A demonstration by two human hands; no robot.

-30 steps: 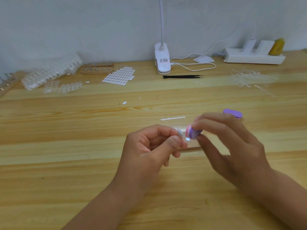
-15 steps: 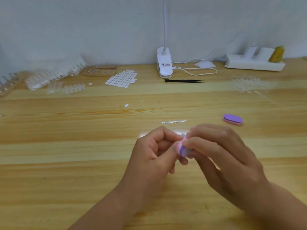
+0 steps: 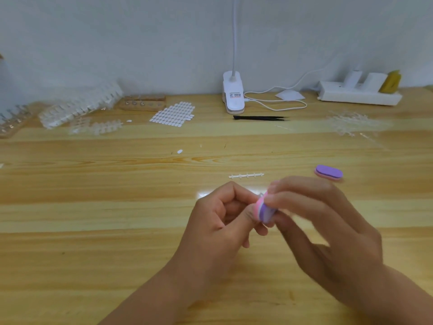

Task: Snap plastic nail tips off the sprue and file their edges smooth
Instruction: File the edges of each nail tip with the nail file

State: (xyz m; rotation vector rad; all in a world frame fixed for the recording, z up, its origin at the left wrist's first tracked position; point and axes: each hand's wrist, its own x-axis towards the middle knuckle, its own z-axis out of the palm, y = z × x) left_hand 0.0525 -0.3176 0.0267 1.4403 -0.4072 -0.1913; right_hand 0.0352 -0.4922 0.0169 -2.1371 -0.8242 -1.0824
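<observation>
Bright, even light; right hand [image 3: 328, 221] motion-blurred, maybe slight edge distortion.

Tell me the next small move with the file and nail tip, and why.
Probably draw the file along the edge of the nail tip: the right hand pinches the file against it, and the left hand pinches the tip, which barely shows. The sprue beyond the hands looks bare.

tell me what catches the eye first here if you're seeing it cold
The two hands meet at centre front. The right hand pinches a pink and purple file up to a small clear nail tip, mostly hidden, pinched in the left hand. Next come a second file lying on the table to the right, and a bare white sprue just beyond the hands.
</observation>
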